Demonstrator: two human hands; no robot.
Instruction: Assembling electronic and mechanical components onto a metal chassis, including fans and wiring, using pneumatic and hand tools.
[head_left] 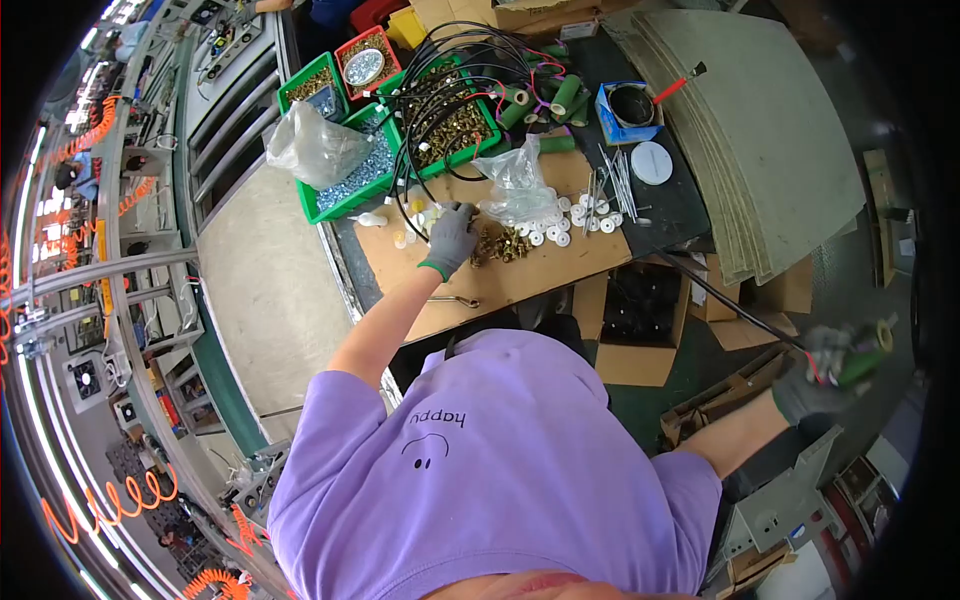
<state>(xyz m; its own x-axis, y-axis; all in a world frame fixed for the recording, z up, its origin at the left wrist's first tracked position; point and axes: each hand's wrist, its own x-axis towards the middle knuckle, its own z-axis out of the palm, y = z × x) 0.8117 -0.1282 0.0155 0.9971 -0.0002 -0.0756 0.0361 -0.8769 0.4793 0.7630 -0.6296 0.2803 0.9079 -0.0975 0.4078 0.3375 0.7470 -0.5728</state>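
Note:
My left hand (453,240), in a grey glove with a green cuff, is over the cardboard sheet (490,297) with its fingers curled down. What they hold, if anything, is hidden. Black cables (405,150) run down close beside it. Brass fittings (508,244) lie just right of the hand, and white round plastic pieces (563,224) lie farther right. Out at the far right, my gloved right hand (815,375), smeared by motion, is closed around a green cylindrical part (866,355). A black cable (735,308) with a red wire runs to that hand.
Green bins (316,207) of screws and brass parts stand at the back left, beside a clear plastic bag (318,150). Long metal rods (622,185) lie near a blue box (628,112). Grey-green sheets (740,130) are stacked right. An open carton (640,365) stands below the bench.

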